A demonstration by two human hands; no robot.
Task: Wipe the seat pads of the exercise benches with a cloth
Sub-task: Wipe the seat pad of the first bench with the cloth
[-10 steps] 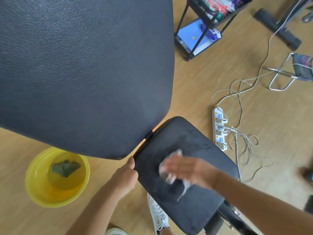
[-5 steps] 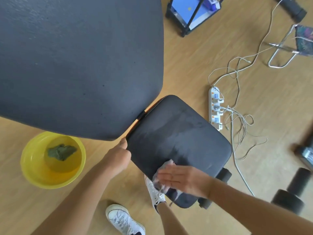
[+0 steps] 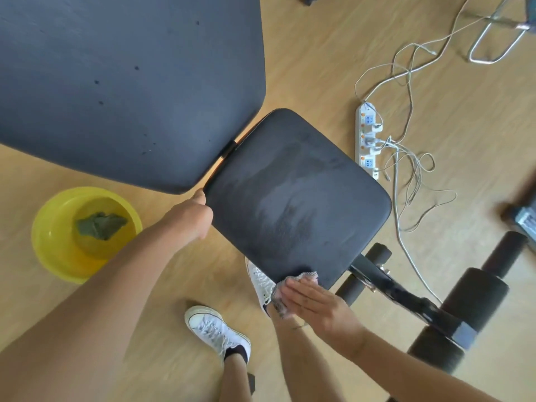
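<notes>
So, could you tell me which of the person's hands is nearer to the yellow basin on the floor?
Left. The left hand grips the seat pad's edge, just right of the yellow basin. The right hand presses the cloth at the pad's near edge, much farther away.

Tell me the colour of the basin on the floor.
Yellow. The basin holds a dark green cloth, seen best in the head view.

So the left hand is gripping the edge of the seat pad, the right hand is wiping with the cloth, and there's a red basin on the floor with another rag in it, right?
Not quite: the basin is yellow, not red, as the head view shows. The rest holds: the left hand grips the seat pad edge, the right hand wipes with the cloth, and a rag lies in the basin.
</notes>
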